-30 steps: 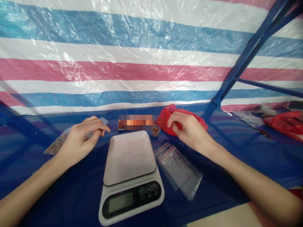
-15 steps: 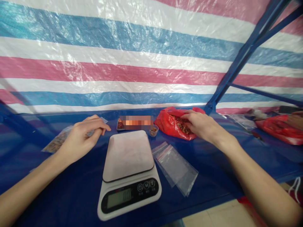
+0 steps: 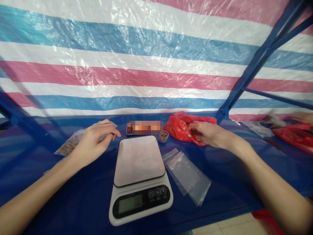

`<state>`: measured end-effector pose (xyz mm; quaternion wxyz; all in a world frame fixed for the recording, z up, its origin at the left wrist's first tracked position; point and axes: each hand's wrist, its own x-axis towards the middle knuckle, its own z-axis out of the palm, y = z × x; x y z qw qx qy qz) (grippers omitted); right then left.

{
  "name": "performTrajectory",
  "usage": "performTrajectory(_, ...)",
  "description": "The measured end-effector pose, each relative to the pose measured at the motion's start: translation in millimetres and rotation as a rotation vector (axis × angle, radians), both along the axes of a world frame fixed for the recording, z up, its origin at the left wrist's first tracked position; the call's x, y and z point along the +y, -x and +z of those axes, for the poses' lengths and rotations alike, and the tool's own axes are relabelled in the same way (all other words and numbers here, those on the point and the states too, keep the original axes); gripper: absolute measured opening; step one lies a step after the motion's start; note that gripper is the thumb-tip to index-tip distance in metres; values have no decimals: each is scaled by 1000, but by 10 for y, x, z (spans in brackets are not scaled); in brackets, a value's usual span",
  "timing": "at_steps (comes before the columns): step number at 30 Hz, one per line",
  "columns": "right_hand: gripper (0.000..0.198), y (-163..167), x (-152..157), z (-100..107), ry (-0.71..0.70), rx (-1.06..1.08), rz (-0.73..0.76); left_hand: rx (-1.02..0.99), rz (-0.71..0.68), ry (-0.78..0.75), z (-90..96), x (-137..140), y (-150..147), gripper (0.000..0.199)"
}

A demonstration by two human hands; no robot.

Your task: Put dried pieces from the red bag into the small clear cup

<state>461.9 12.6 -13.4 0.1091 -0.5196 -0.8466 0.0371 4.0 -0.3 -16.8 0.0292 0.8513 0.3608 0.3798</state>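
My left hand hovers left of a kitchen scale, fingers loosely bent, thumb apart, with nothing seen in it. Partly behind it lies a clear bag of brown pieces. My right hand reaches into an open red plastic bag, its fingers bunched around dried brown pieces; the fingertips are hidden. The scale's platform bears nothing, and its display reads about 0.0. Flat clear zip bags lie at the scale's right. A small clear cup with brown bits stands behind it.
A dark flat object, mostly blurred out, lies behind the scale on the blue tabletop. At far right, another person's hand is above a second red bag. Blue metal posts and a striped tarp stand behind.
My right hand has sunk deeper into the red bag and now covers more of the brown pieces. The view has shifted slightly left; my left hand keeps the same pose.
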Motion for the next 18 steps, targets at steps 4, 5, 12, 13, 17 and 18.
performTrajectory(4, 17, 57, 37, 17, -15, 46, 21, -4, -1, 2, -3, -5, 8, 31)
performTrajectory(5, 15, 63, 44, 28, -28, 68, 19, -4, 0, 2, -4, -4, 11, 31)
performTrajectory(12, 10, 34, 139, 68, -86, 158, -59, -2, -30, -15, 12, -6, 1, 31)
performTrajectory(13, 10, 35, 153, 79, -97, 166, -76, 0, -32, -20, 14, -7, -2, 31)
performTrajectory(17, 14, 111, 142, 178, -228, 210, -120, 6, -36, -43, 11, 0, 0, 32)
performTrajectory(18, 15, 155, 116, 206, -271, 241, -121, 7, -35, -44, 8, 3, 3, 32)
